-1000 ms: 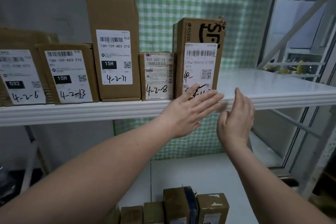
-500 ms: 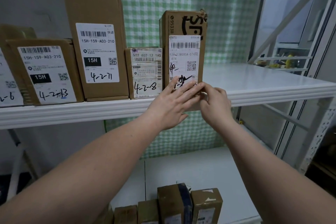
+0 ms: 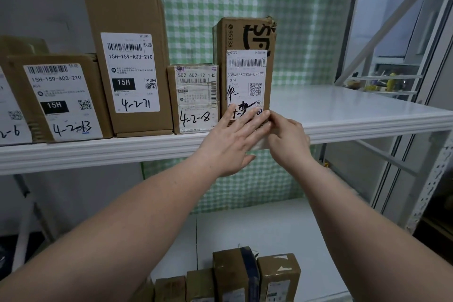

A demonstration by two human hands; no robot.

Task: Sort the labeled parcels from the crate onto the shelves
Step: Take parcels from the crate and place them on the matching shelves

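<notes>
Squaring parcel on shelf (image 3: 343, 115), frame centre.
Left hand (image 3: 230, 144) flat, open, against parcel (image 3: 245, 61) label; right hand (image 3: 288, 137) pinching its lower corner, likely aligning it beside 4-2-8 box (image 3: 193, 98).

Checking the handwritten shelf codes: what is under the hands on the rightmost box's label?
The left hand covers the lower label of the rightmost box; only scribbled black marks show above its fingers. The right hand touches the lower right corner. The full code is hidden.
</notes>
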